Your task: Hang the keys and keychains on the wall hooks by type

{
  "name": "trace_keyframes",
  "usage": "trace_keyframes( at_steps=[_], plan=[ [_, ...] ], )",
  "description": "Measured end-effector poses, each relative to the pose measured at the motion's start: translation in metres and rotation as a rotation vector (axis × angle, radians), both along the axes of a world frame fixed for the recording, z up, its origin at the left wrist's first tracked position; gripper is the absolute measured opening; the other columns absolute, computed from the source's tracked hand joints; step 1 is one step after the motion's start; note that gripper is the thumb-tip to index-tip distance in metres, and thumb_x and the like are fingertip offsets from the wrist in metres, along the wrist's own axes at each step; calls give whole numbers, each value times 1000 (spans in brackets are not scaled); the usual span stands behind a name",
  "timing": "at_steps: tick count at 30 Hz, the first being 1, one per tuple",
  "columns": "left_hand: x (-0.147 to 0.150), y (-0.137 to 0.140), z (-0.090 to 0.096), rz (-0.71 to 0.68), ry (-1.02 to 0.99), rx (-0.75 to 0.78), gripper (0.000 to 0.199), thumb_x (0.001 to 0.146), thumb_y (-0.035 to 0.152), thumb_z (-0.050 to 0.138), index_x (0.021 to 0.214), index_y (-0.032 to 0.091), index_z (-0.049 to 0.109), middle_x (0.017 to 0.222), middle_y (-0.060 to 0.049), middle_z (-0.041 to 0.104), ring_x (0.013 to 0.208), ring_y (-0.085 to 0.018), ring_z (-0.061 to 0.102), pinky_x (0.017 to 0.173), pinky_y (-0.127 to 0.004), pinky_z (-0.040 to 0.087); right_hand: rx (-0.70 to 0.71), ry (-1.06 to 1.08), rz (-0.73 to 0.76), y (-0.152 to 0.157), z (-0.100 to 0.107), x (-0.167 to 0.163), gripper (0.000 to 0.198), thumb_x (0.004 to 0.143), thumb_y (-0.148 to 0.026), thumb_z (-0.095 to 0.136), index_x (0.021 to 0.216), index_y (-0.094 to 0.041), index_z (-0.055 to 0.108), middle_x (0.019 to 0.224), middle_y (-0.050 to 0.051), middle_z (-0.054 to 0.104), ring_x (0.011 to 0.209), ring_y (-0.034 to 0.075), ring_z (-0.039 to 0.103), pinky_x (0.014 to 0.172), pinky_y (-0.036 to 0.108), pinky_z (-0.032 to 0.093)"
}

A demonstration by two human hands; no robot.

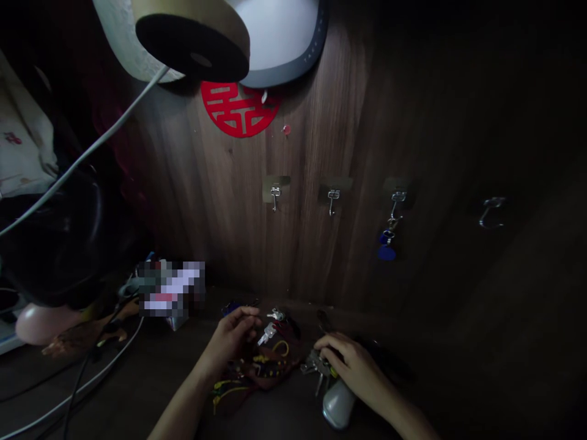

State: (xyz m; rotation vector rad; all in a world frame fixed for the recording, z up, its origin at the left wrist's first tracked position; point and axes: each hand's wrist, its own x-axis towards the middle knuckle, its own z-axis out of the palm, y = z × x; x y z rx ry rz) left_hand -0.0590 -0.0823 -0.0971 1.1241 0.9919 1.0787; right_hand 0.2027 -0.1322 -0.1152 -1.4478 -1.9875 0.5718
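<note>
The silver key [267, 333] sits at your left fingertips, low on the dark surface [458, 379] just in front of the wood-grain wall [321, 244]. It lies just to the right of your left hand [232, 336], its long axis slanting from lower left up to the right, toward a small metal cluster [276, 315] beside it. Your left hand is the nearer one: its fingers are curled in around the key, thumb and forefinger seeming to pinch it, forearm coming up from the lower left.

Your right hand [353, 363] rests palm down to the right, apart from that key, fingers bent over a second bunch of keys [316, 366]; whether it grips them you cannot tell. A pale rounded object [338, 406] lies just under that wrist. Between your hands lies a tangle of red and yellow cords [270, 363]. Above, a row of hooks [333, 198] runs along the wall, one carrying a blue fob [386, 247].
</note>
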Motion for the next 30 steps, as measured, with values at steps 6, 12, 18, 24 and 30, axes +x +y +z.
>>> trace_keyframes(
  at_steps=[6,12,18,24,30],
  plan=[
    [-19,9,-1,232,495,214,29,75,41,51,89,17,61,72,0,64,62,-15,57,55,-22,40,-1,-47,-4,-1,-2,1,23,86,-24,42,86,-25,64,87,1,67,84,17,61,78,28,45],
    [-24,4,-1,176,1126,273,20,82,34,46,76,22,61,77,-2,68,75,-18,64,62,-23,38,7,-89,9,0,-3,1,22,86,-22,43,86,-25,64,90,2,66,88,18,60,81,30,44],
    [-19,-4,-2,98,1257,313,14,78,34,53,78,22,60,86,-4,67,82,-21,63,64,-25,38,5,-100,10,1,-3,1,22,86,-22,42,85,-26,64,89,1,66,88,18,60,80,29,44],
    [-22,-3,-7,79,1251,319,10,80,26,51,79,21,60,86,-4,68,84,-20,63,67,-25,38,15,-102,14,1,-4,1,22,86,-21,42,84,-25,64,88,1,66,88,18,60,80,29,43],
    [-24,2,-9,95,1255,263,21,83,26,43,82,18,62,87,-10,70,86,-24,65,69,-28,40,25,-117,11,2,-6,2,22,86,-20,43,85,-25,64,88,1,66,87,18,60,80,29,44]
  ],
)
